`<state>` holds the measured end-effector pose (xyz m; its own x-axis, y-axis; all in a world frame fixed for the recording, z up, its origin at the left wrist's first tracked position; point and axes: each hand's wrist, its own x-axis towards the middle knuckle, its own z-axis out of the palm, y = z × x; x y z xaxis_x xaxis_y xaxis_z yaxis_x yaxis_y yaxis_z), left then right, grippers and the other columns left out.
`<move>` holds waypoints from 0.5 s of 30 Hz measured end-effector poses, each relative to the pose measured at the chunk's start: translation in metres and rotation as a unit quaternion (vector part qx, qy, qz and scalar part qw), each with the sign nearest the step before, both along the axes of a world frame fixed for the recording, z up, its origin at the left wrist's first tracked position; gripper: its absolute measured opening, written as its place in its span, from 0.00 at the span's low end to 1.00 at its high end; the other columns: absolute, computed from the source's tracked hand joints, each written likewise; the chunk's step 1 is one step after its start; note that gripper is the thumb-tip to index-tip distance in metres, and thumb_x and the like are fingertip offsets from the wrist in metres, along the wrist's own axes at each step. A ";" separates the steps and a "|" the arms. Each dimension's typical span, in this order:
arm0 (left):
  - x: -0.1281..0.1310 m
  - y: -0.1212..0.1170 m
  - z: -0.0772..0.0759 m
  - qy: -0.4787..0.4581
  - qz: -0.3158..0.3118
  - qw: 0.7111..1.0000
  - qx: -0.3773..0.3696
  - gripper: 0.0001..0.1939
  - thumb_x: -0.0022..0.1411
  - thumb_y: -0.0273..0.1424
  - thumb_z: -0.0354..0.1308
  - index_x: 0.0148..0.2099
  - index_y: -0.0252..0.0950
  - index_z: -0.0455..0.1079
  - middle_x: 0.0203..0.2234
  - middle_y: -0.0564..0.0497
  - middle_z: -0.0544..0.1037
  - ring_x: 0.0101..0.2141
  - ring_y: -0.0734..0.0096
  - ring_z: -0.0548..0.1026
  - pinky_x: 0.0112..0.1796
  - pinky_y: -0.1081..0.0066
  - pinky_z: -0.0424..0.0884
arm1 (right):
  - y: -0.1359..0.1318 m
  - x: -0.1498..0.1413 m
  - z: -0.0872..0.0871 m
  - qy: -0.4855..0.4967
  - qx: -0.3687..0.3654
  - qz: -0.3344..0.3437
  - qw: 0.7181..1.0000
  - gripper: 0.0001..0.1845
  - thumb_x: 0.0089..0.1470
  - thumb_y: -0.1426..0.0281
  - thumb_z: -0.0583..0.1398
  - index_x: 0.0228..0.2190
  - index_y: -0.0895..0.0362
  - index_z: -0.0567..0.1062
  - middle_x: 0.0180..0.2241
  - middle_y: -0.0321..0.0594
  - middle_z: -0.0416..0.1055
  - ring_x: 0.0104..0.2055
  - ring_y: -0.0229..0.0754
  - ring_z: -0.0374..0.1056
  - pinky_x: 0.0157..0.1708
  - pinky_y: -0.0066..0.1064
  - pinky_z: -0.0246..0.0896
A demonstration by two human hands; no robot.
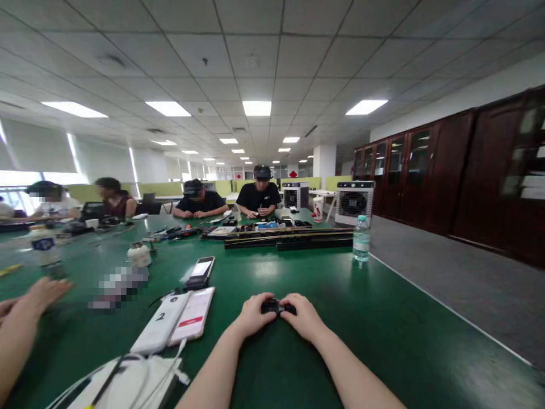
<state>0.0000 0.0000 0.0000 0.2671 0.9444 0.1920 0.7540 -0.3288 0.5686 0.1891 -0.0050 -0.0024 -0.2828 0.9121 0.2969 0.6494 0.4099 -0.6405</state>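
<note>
A small black part (279, 307) is held between both hands, just above or on the green table (272, 272); its exact kind is too small to make out. My left hand (254, 314) grips its left end, with thumb and fingers closed around it. From the other side, my right hand (303, 316) pinches its right end. The fingers cover much of the part, and the middle shows as a dark piece between the thumbs.
Left of my arms lie a white power bank (159, 324), a phone (193, 315), another phone (201, 272) and white cables. Long black bars (293, 238) cross the table ahead, beside a water bottle (361, 241). A neighbour's hand (46, 292) is at far left; several people sit beyond.
</note>
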 end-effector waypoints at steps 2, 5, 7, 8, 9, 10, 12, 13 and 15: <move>0.001 0.000 0.002 0.002 0.004 1.000 -0.001 0.25 0.51 0.31 0.61 0.53 0.37 0.68 0.48 0.47 0.75 0.50 0.59 0.70 0.52 0.65 0.64 | -0.001 0.000 0.001 -0.009 0.002 0.002 1.000 0.14 0.47 0.71 0.60 0.38 0.51 0.77 0.44 0.39 0.72 0.48 0.45 0.66 0.51 0.35 0.56; 0.002 -0.001 0.006 0.006 0.006 1.000 -0.001 0.25 0.51 0.30 0.61 0.53 0.39 0.68 0.47 0.49 0.75 0.49 0.59 0.71 0.52 0.65 0.64 | -0.002 0.000 0.003 -0.020 0.009 0.002 1.000 0.13 0.47 0.72 0.60 0.37 0.51 0.77 0.44 0.39 0.72 0.48 0.45 0.65 0.51 0.36 0.56; 0.002 -0.003 0.009 0.008 0.004 1.000 -0.003 0.24 0.51 0.30 0.61 0.52 0.40 0.68 0.47 0.50 0.76 0.49 0.60 0.71 0.51 0.65 0.64 | -0.003 -0.001 0.004 -0.024 0.014 0.001 1.000 0.12 0.48 0.72 0.60 0.37 0.51 0.77 0.44 0.39 0.72 0.48 0.46 0.65 0.51 0.37 0.56; 0.003 -0.004 0.010 0.007 0.004 1.000 -0.004 0.24 0.50 0.30 0.61 0.52 0.40 0.68 0.47 0.50 0.76 0.49 0.60 0.71 0.51 0.65 0.64 | -0.003 -0.001 0.004 -0.025 0.016 0.001 1.000 0.12 0.48 0.72 0.59 0.37 0.51 0.77 0.44 0.39 0.72 0.48 0.46 0.65 0.51 0.37 0.56; 0.003 -0.004 0.011 0.006 0.005 1.000 -0.006 0.24 0.50 0.30 0.61 0.52 0.40 0.68 0.47 0.50 0.76 0.49 0.60 0.71 0.51 0.66 0.65 | -0.003 -0.001 0.004 -0.025 0.017 0.001 1.000 0.12 0.48 0.72 0.59 0.37 0.51 0.77 0.44 0.39 0.72 0.48 0.46 0.65 0.51 0.37 0.56; 0.003 -0.005 0.011 0.005 0.006 1.000 -0.007 0.24 0.50 0.30 0.61 0.52 0.40 0.68 0.47 0.50 0.76 0.49 0.60 0.71 0.51 0.66 0.65 | -0.003 -0.001 0.004 -0.024 0.017 0.002 1.000 0.12 0.48 0.72 0.59 0.37 0.51 0.77 0.44 0.39 0.72 0.48 0.46 0.65 0.51 0.37 0.56; 0.003 -0.006 0.012 0.002 0.005 1.000 -0.009 0.24 0.51 0.29 0.61 0.52 0.40 0.68 0.47 0.49 0.76 0.49 0.60 0.71 0.51 0.66 0.65 | -0.003 -0.001 0.004 -0.016 0.017 0.005 1.000 0.11 0.48 0.71 0.59 0.37 0.50 0.76 0.44 0.39 0.73 0.48 0.46 0.65 0.51 0.38 0.56; 0.003 -0.006 0.013 0.002 0.002 1.000 -0.009 0.24 0.51 0.29 0.60 0.52 0.39 0.68 0.47 0.49 0.76 0.49 0.60 0.71 0.51 0.66 0.64 | -0.003 0.000 0.004 -0.011 0.017 0.006 1.000 0.11 0.49 0.71 0.59 0.37 0.50 0.76 0.44 0.39 0.73 0.48 0.46 0.65 0.51 0.38 0.56; 0.002 -0.006 0.012 0.001 -0.002 1.000 -0.008 0.23 0.51 0.30 0.60 0.51 0.39 0.69 0.47 0.49 0.76 0.48 0.60 0.71 0.51 0.66 0.64 | -0.003 0.000 0.005 0.002 0.016 0.007 1.000 0.11 0.49 0.70 0.59 0.36 0.50 0.76 0.43 0.38 0.73 0.48 0.46 0.65 0.51 0.38 0.56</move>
